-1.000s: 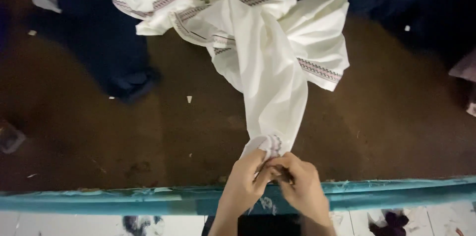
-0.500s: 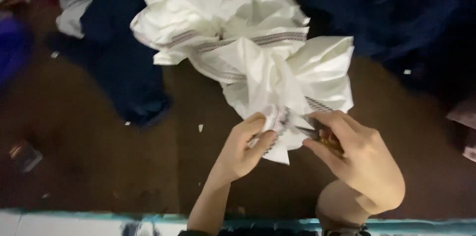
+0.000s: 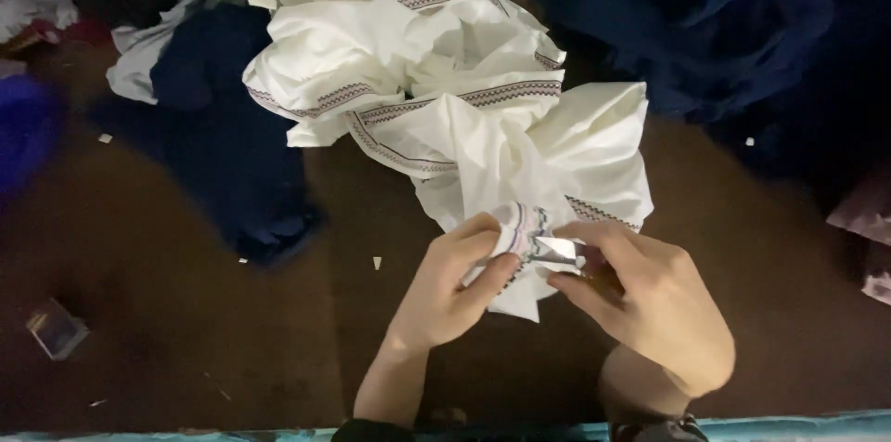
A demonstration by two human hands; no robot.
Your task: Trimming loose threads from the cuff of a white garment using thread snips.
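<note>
Seen from above, two bare hands meet just below the centre of the frame. The left hand (image 3: 452,286) pinches a bunched end of a white garment (image 3: 445,98) between thumb and fingers, clenched on the cloth. The right hand (image 3: 650,298) closes around the same bunch from the right; something small and silvery (image 3: 557,253) shows between its fingertips, too blurred to identify. The fingers hide how the cloth end is folded, and the right palm covers whatever lies beneath it.

The garment starts inside the grip and fans upward and outward, filling the centre and upper middle of the frame in crumpled folds. Thin patterned bands in dark red and grey run along its edges. Its top is cut off by the upper edge.

Everything lies on a dark brown surface (image 3: 186,340). A dark navy cloth (image 3: 223,154) sits to the left of the garment, partly tucked under it. More dark blue fabric (image 3: 724,24) fills the upper right, its outline lost in shadow. A blurred blue-purple shape (image 3: 23,140) shows at the left edge. A small flat rectangular object (image 3: 56,329) lies at lower left, hard to make out. Pale scraps (image 3: 376,263) dot the surface. A teal edge (image 3: 798,425) runs along the bottom.
</note>
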